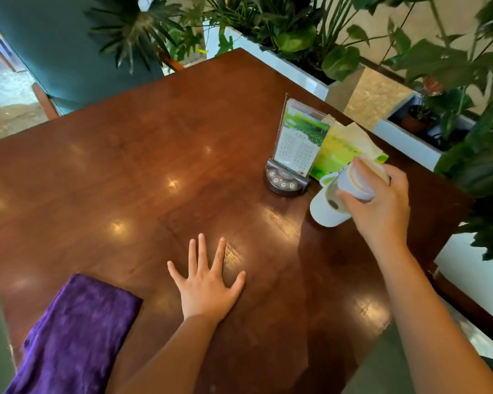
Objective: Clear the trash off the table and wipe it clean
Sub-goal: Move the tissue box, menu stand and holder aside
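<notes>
My right hand (382, 206) grips a white paper cup (360, 180), tilted on its side above a second white cup (325, 211) that stands on the dark wooden table (154, 172) at the right. The standing cup holds a little dark residue. My left hand (208, 285) lies flat on the table near the front, fingers spread, holding nothing. A folded purple cloth (74, 336) rests at the table's front left corner, apart from both hands.
A clear menu stand (299, 140) on a round call-button base (283, 182) stands behind the cups, next to a green tissue pack (342, 152). White planters with leafy plants (296, 35) line the right and far edges. A teal chair (69, 46) sits beyond the far left.
</notes>
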`<state>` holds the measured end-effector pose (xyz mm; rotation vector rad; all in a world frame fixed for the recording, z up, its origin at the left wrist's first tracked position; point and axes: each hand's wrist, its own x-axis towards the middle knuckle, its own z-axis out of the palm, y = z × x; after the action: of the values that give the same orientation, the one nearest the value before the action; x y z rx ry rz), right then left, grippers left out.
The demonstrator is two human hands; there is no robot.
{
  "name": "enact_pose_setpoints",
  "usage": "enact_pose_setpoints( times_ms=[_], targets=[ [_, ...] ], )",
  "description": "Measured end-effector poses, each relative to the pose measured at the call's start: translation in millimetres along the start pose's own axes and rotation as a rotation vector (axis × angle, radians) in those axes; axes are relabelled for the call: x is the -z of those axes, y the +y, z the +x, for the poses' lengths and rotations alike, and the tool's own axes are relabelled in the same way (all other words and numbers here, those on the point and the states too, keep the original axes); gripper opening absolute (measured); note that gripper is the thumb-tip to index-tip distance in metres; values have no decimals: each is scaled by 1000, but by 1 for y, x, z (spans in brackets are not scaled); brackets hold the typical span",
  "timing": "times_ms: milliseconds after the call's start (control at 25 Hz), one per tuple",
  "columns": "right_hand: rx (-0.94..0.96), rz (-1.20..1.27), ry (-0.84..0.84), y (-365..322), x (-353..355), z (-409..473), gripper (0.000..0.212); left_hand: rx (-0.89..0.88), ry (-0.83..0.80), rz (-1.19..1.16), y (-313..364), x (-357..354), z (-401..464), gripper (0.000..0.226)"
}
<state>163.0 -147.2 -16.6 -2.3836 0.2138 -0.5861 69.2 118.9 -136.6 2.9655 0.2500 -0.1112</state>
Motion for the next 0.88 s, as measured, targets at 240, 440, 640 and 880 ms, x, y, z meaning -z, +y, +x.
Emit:
enact_pose_setpoints(
  times_ms=[240,440,640,880],
  targets=[
    [19,-149,-124,-1,-16,21,59,8,3,-1,0,-1,0,79],
    [131,-426,-102,-5,-19,9,59,4,-2,5,0,-1,0,79],
    [205,-566,-166,-11,-18,-6,63,-10,-10,4,0,-1,1,79],
    [287,-493,-176,-50,-20,-29,62,-35,-171,-1,3,11,3,78]
  ],
)
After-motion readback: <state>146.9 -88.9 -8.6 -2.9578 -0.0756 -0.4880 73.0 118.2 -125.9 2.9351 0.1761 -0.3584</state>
